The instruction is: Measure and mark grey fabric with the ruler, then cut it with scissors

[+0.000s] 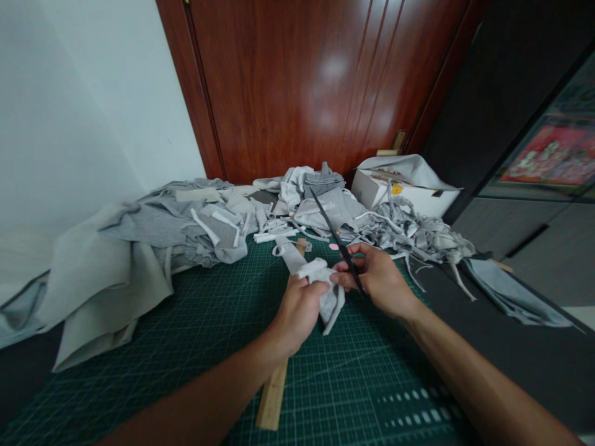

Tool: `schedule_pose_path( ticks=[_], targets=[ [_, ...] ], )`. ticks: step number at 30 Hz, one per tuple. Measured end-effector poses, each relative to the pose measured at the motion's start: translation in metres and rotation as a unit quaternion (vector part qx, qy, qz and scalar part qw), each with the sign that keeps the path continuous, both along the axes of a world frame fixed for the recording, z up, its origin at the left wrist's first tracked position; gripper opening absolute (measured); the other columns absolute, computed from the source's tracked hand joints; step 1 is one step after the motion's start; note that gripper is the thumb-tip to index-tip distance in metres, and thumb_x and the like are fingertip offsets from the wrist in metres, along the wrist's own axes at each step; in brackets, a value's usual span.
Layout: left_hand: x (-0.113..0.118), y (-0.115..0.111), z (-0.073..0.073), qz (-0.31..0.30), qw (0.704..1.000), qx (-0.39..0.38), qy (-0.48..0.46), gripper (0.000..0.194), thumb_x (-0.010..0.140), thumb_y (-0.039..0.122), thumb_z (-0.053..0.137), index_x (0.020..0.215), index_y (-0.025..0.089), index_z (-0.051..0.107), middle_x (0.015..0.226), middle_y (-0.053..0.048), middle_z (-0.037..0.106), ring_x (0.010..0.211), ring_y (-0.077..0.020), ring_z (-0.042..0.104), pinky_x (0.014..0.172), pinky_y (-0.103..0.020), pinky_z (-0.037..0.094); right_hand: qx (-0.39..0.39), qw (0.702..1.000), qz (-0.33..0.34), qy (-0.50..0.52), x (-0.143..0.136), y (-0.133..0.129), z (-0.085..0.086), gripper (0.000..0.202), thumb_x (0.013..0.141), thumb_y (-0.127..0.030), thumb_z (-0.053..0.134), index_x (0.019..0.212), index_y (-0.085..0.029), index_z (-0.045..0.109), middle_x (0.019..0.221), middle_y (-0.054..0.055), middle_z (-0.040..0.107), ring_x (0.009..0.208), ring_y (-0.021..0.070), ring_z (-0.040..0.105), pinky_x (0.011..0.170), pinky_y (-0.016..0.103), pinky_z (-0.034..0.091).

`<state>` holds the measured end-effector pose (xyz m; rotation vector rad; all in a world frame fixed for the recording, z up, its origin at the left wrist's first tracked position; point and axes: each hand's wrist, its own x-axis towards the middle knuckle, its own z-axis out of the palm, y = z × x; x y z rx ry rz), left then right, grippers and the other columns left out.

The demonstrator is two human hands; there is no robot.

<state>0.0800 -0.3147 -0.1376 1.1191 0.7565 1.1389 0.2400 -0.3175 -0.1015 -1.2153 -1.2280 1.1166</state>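
Note:
My left hand (302, 310) pinches a small folded piece of light grey cloth (331, 300) above the cutting mat. Between the fingers of my right hand (376, 275) are long black scissors (332, 229), seen edge-on, their tip pointing away and up to the left. My right fingertips also touch the right edge of the cloth; the scissors' handle is mostly hidden. Under my left hand a wooden ruler (274, 396) lies along the mat, partly covered. A pale grey strip (289, 254) lies just beyond the held cloth.
The green cutting mat (199, 347) covers the table. Grey fabric (153, 223) is heaped at left, with more cloth (320, 186) at the back. Tangled strips (413, 232) lie at right before a white box (367, 189). A pink disc (333, 246) rests near the scissors.

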Motion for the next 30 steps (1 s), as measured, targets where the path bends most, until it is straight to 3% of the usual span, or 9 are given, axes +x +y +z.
schedule_pose_path(
  ticks=[7, 11, 18, 24, 30],
  targets=[
    [0.001, -0.004, 0.015, -0.006, 0.992, -0.088, -0.091, 0.031, 0.072, 0.025, 0.069, 0.100, 0.012, 0.074, 0.088, -0.012, 0.080, 0.075, -0.0298, 0.076, 0.071, -0.040, 0.059, 0.027, 0.997, -0.072, 0.017, 0.009, 0.008, -0.008, 0.053, 0.055, -0.032, 0.096, 0.092, -0.018, 0.061, 0.063, -0.003, 0.070, 0.046, 0.0115, 0.058, 0.041, 0.020, 0.039],
    [0.000, -0.004, 0.021, 0.004, 0.984, -0.108, -0.140, 0.033, 0.073, 0.025, 0.073, 0.102, 0.010, 0.073, 0.097, -0.015, 0.080, 0.088, -0.0330, 0.078, 0.082, -0.046, 0.062, 0.021, 0.993, -0.111, 0.027, 0.013, 0.011, -0.010, 0.047, 0.057, -0.033, 0.092, 0.089, -0.018, 0.061, 0.050, -0.004, 0.062, 0.043, 0.0114, 0.053, 0.039, 0.019, 0.035],
    [0.001, -0.003, 0.023, 0.030, 0.974, -0.081, -0.212, 0.041, 0.076, 0.025, 0.078, 0.114, 0.011, 0.072, 0.112, -0.015, 0.080, 0.113, -0.0375, 0.073, 0.093, -0.051, 0.061, 0.007, 0.990, -0.139, 0.028, 0.011, 0.014, -0.012, 0.049, 0.054, -0.032, 0.093, 0.090, -0.017, 0.062, 0.051, -0.004, 0.063, 0.044, 0.0116, 0.054, 0.039, 0.018, 0.035],
    [0.003, 0.001, 0.021, 0.065, 0.965, -0.041, -0.250, 0.045, 0.073, 0.022, 0.083, 0.116, 0.014, 0.074, 0.111, -0.012, 0.081, 0.123, -0.0356, 0.069, 0.111, -0.051, 0.051, 0.032, 0.990, -0.116, 0.067, 0.004, 0.007, -0.010, 0.057, 0.056, -0.044, 0.097, 0.090, -0.016, 0.061, 0.052, -0.004, 0.063, 0.042, 0.0089, 0.050, 0.038, 0.017, 0.032],
    [0.004, 0.000, 0.021, 0.050, 0.961, -0.026, -0.270, 0.038, 0.076, 0.025, 0.084, 0.111, 0.014, 0.076, 0.112, -0.012, 0.080, 0.125, -0.0345, 0.068, 0.113, -0.050, 0.048, 0.018, 0.993, -0.064, 0.096, -0.013, 0.000, -0.008, 0.069, 0.042, -0.033, 0.104, 0.093, -0.018, 0.059, 0.066, -0.006, 0.067, 0.044, 0.0073, 0.055, 0.039, 0.017, 0.038]
  ],
)
